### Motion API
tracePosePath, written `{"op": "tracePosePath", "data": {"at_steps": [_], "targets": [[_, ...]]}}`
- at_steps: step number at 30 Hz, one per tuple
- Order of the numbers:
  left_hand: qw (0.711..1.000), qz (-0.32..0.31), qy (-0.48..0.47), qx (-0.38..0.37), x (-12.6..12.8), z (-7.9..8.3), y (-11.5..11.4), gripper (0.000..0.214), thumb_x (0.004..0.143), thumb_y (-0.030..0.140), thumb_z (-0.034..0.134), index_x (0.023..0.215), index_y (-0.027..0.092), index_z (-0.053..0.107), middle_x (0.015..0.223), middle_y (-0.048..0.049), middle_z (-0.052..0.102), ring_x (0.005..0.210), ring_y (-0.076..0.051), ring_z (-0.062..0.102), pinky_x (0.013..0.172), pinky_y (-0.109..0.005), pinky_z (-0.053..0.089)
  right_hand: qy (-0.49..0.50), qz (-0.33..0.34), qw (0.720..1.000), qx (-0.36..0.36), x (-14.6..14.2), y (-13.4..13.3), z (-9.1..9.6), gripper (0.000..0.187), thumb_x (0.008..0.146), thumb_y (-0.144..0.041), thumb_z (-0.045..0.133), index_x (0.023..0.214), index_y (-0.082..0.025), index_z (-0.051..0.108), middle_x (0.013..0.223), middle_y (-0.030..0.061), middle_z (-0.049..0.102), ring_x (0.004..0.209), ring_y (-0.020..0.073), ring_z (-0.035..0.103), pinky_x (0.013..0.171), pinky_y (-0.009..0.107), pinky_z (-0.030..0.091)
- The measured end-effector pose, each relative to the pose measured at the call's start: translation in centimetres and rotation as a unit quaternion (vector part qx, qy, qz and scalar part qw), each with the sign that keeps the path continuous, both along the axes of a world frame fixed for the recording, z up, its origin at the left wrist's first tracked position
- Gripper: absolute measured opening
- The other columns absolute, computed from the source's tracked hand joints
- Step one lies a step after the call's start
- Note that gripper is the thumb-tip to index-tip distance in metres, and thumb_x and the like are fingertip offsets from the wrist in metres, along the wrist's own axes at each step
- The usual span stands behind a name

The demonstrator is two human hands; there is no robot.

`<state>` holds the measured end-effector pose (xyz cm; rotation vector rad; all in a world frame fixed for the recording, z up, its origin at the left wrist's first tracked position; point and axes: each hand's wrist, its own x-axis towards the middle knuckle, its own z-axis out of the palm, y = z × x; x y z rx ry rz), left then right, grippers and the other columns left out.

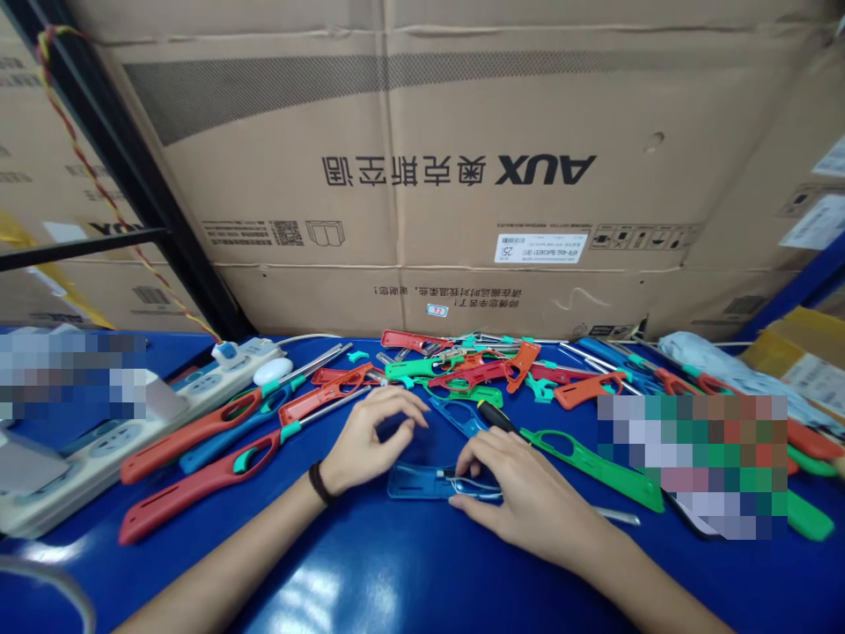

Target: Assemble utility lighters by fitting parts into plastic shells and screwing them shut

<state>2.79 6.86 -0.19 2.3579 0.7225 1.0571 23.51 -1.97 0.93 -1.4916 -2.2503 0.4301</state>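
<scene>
My left hand (375, 436) is raised just above the table, fingers curled loosely with a gap to the thumb and nothing visible between them. Below and right of it lies a blue lighter shell half (413, 482), its hollow side up. Over that shell's right end, my right hand (521, 484) pinches a small wired part (455, 480) with thin pale wires. The palm hides the rest of the shell. A screwdriver (495, 416) with a black and yellow handle and a green lighter handle (600, 467) lie just beyond my right hand.
Red, green, orange and blue lighter parts (462, 370) are heaped at the back. Long-nosed red lighters (198, 493) lie left, beside a white power strip (106, 445). A large cardboard box (429, 106) stands behind the blue table (330, 563). Blurred patches cover both sides.
</scene>
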Motion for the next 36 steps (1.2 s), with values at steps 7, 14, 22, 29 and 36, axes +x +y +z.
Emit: {"op": "tracePosePath", "data": {"at_steps": [7,14,22,29,36], "targets": [[0.967,0.248,-0.027,0.042,-1.4,-1.1,3.1,0.021,0.086,0.025,0.047,0.085,0.017,0.066,0.085,-0.0047,0.068,0.081,-0.020,0.062,0.077,-0.032,0.047,0.028,0.008,0.999,-0.037,0.8,0.1,-0.8,0.007,0.086,-0.026,0.059,0.081,-0.022,0.056,0.083,-0.0012,0.058,0.082,0.0169,0.055,0.074,0.030,0.042],[0.945,0.321,-0.017,0.052,-3.2,-1.4,5.1,0.024,0.087,0.028,0.045,0.090,0.018,0.066,0.091,-0.0049,0.070,0.085,-0.021,0.063,0.077,-0.033,0.047,0.042,0.019,0.998,-0.033,0.7,0.2,-1.0,0.008,0.089,-0.022,0.055,0.080,-0.023,0.056,0.081,-0.0033,0.059,0.078,0.0154,0.056,0.080,0.034,0.039],[0.952,0.296,0.060,0.048,-2.6,-1.4,4.3,0.020,0.081,0.015,0.048,0.079,0.022,0.066,0.084,-0.0003,0.069,0.085,-0.021,0.060,0.085,-0.038,0.039,0.064,0.022,0.997,-0.032,1.0,0.3,-1.1,0.009,0.093,-0.025,0.050,0.085,-0.026,0.056,0.088,-0.0044,0.064,0.083,0.0156,0.058,0.083,0.035,0.040],[0.940,0.312,0.113,0.079,-2.3,-1.1,3.5,0.018,0.078,0.012,0.050,0.073,0.021,0.064,0.089,-0.0010,0.066,0.091,-0.023,0.055,0.090,-0.044,0.032,0.064,0.047,0.996,-0.032,1.1,0.2,-1.6,0.012,0.093,-0.022,0.049,0.098,-0.028,0.059,0.096,-0.0026,0.065,0.092,0.0159,0.060,0.093,0.038,0.038],[0.919,0.304,0.209,0.142,-2.7,-1.5,3.9,0.025,0.079,0.018,0.060,0.102,0.026,0.066,0.111,-0.0055,0.059,0.104,-0.027,0.051,0.089,-0.044,0.036,0.071,0.047,0.996,-0.020,1.1,0.2,-1.4,0.011,0.093,-0.023,0.049,0.093,-0.027,0.060,0.093,-0.0017,0.065,0.087,0.0161,0.060,0.085,0.035,0.042]]}}
